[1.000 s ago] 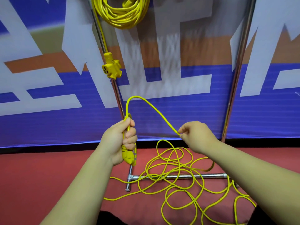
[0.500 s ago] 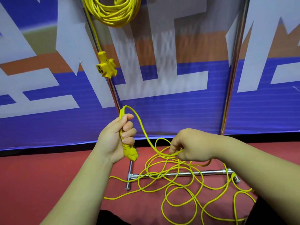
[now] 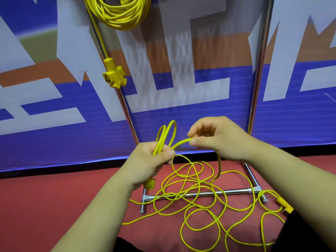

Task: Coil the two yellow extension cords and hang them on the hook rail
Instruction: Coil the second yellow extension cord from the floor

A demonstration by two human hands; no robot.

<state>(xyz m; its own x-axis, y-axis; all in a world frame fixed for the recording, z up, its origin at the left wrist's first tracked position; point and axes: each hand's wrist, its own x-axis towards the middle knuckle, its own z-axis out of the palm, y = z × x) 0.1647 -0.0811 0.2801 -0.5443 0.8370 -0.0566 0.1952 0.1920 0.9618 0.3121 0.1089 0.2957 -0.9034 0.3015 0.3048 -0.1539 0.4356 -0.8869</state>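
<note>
Item: second yellow extension cord [image 3: 180,143], thin, limp and light; we judge it tangle-prone, best taken a short length ahead of the gathered loops. Most of it lies in loose loops on the red floor [image 3: 45,197], across the rack's chrome base bar [image 3: 227,192]. Our left hand [image 3: 145,166] grips two small loops, the plug [image 3: 150,184] hanging below it. Our right hand [image 3: 220,140] pinches the next stretch between thumb and forefinger, just beside. The first cord [image 3: 118,13] hangs coiled above, its triple socket [image 3: 114,74] dangling.

I'm looking at a blue, white and orange banner [image 3: 54,142] backing a chrome stand [image 3: 258,70], all sitting on red floor [image 3: 45,206].
</note>
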